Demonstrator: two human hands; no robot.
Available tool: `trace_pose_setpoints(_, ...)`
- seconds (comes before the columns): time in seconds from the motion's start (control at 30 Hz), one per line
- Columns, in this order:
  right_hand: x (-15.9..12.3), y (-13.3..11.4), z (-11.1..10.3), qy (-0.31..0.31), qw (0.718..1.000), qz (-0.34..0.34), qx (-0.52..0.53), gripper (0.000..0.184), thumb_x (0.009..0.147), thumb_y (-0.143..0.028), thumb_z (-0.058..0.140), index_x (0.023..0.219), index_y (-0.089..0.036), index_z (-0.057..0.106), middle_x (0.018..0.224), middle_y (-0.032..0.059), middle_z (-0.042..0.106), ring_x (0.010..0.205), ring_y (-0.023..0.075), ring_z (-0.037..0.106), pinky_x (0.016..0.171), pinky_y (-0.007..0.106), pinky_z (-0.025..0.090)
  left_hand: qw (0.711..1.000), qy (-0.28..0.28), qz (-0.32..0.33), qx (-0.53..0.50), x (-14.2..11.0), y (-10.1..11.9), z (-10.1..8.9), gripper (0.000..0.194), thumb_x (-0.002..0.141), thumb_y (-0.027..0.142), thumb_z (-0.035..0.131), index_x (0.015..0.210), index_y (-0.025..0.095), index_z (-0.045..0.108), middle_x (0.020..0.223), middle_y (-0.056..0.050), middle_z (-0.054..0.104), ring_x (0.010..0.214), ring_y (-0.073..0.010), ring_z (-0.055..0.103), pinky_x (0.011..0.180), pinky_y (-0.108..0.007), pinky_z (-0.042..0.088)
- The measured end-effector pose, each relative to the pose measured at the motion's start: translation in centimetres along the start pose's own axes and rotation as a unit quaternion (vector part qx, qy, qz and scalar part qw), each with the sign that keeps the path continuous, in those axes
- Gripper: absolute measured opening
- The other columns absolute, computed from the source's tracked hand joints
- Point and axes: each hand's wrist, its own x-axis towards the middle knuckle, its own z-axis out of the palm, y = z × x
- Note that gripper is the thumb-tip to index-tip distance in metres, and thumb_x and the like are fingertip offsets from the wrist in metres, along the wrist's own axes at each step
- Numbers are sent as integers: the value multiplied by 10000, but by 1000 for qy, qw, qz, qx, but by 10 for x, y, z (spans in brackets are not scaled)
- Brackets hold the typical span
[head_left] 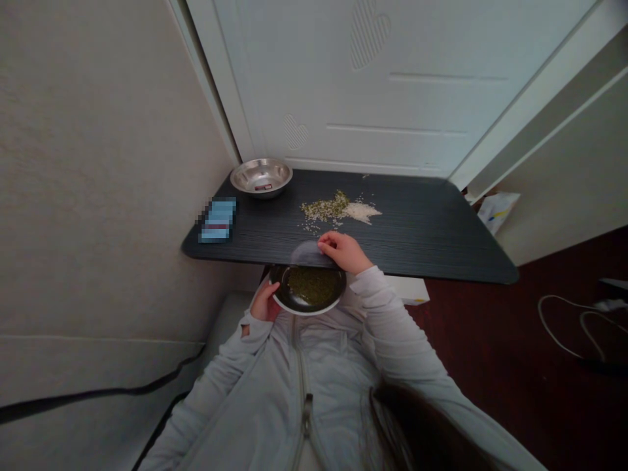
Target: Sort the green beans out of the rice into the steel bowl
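My left hand (265,302) grips the left rim of a metal bowl (308,312), held just below the table's front edge. Small green beans (314,286) that look like mung beans cover its bottom. Above the table edge, my right hand (343,250) pinches a thin, see-through rounded sheet (307,252), which overhangs the bowl's far side. Beyond that hand, a mixed patch of green beans and white grains (324,209) lies on the dark table. A pile of white grains (362,211) like rice touches it on the right.
A second metal bowl (261,171) with a small dark red label inside stands at the table's (432,229) back left. Near the left edge lies a blurred blue object (218,220). A white box (406,290) shows below the table; a white cable (554,327) is on the floor.
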Motion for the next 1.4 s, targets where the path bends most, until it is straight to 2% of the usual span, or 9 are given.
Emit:
trace_pose_setpoints(0.17, -3, 3, 0, -17, 999, -4, 37, 128, 774, -297, 522, 769, -193, 597, 649, -17, 648, 587, 112, 551, 592, 232, 380, 1000, 9, -3, 2, 1, -1, -2, 301, 600, 200, 675, 901, 177, 675, 759, -15, 745, 907, -252, 657, 849, -387, 480)
trace_pose_setpoints(0.3, -5, 6, 2, -10, 992, -2, 128, 158, 754, -338, 529, 777, -188, 572, 650, -12, 630, 614, 121, 562, 620, 246, 402, 1000, 6, -16, 4, 2, -1, -3, 303, 607, 201, 666, 909, 173, 667, 744, -19, 744, 923, -261, 651, 837, -393, 489)
trace_pose_setpoints(0.37, -4, 9, 0, 28, 982, 8, 185, 189, 739, -369, 531, 782, -187, 556, 648, -13, 614, 629, 126, 566, 630, 251, 414, 1000, 0, -18, 8, 2, -1, -2, 318, 607, 200, 669, 924, 176, 663, 753, -18, 745, 928, -261, 650, 828, -386, 495)
trace_pose_setpoints(0.47, -2, 19, -10, 132, 964, 51, 225, 230, 724, -406, 519, 790, -186, 535, 655, -7, 598, 637, 133, 562, 617, 256, 425, 1000, -9, -12, 9, 1, -1, -1, 326, 601, 203, 679, 925, 174, 665, 795, -34, 748, 940, -275, 646, 823, -386, 499)
trace_pose_setpoints(0.57, 2, 37, -29, 230, 946, 98, 204, 236, 708, -390, 515, 810, -178, 535, 697, 15, 612, 661, 145, 566, 627, 268, 435, 1000, -14, -4, 3, 1, -2, 0, 317, 588, 199, 691, 903, 162, 671, 830, -59, 748, 965, -292, 635, 836, -389, 492)
trace_pose_setpoints(0.73, 8, 59, -53, 270, 945, 124, 138, 273, 666, -354, 516, 855, -160, 552, 696, 31, 612, 645, 161, 556, 593, 276, 423, 1000, -16, -13, -8, 2, -4, -2, 268, 589, 198, 700, 855, 172, 679, 787, -61, 748, 923, -305, 650, 797, -399, 507)
trace_pose_setpoints(0.93, 14, 53, -43, 265, 953, 113, 90, 270, 663, -338, 504, 860, -167, 578, 652, 4, 571, 588, 146, 493, 564, 264, 394, 999, -30, -6, -12, 3, -6, -4, 278, 597, 200, 702, 874, 176, 684, 780, -65, 748, 915, -307, 652, 781, -387, 507)
trace_pose_setpoints(1.2, 12, 48, -39, 303, 945, 112, 44, 270, 693, -309, 450, 891, -169, 569, 706, 16, 572, 642, 160, 506, 652, 287, 410, 1000, -20, -23, 2, 6, -6, -7, 269, 585, 222, 710, 850, 182, 685, 799, -78, 749, 901, -313, 655, 742, -382, 516)
trace_pose_setpoints(1.4, 12, 49, -38, 319, 941, 109, 27, 263, 706, -304, 434, 900, -182, 562, 724, 17, 580, 671, 166, 512, 690, 297, 411, 999, -35, -13, 0, 2, -5, -4, 257, 592, 217, 703, 844, 172, 680, 847, -89, 746, 983, -324, 623, 834, -407, 483)
